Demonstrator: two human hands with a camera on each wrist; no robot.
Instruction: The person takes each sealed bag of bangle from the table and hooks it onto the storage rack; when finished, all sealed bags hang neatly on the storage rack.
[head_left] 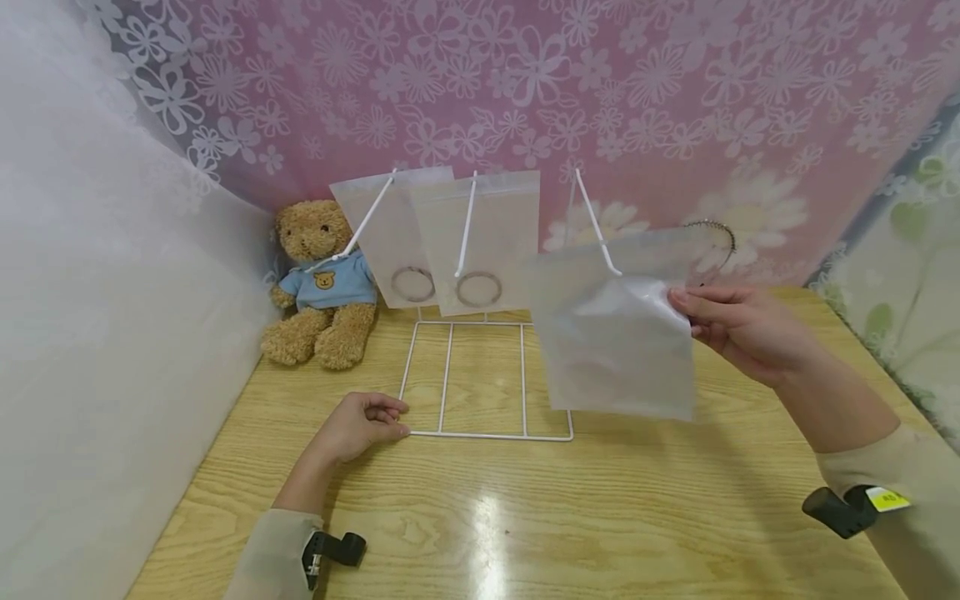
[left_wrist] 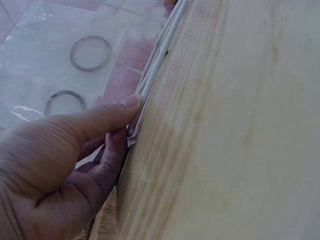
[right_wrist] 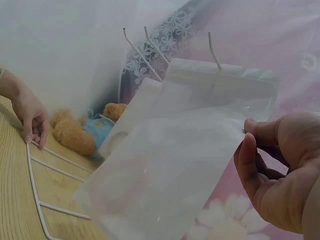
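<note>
My right hand (head_left: 750,333) pinches the right edge of a translucent plastic bag (head_left: 622,350), which hangs tilted near the right-hand hook (head_left: 596,218) of a white wire rack. A faint pinkish ring (right_wrist: 122,182) shows inside it; whether the hook passes through the bag, I cannot tell. With thumb and fingers, my left hand (head_left: 363,429) grips the front left corner of the rack's base (head_left: 487,435). Two more clear bags, a left one (head_left: 375,225) and a middle one (head_left: 495,237), hang from the other hooks, each with a bangle-like ring low inside.
A teddy bear (head_left: 315,283) in a blue shirt sits behind the rack at left. The wood-grain table (head_left: 600,517) lies beneath everything. Pink floral cloth (head_left: 480,75) hangs behind, and white cloth (head_left: 112,292) at left. A dark beaded curve (head_left: 723,229) shows at back right.
</note>
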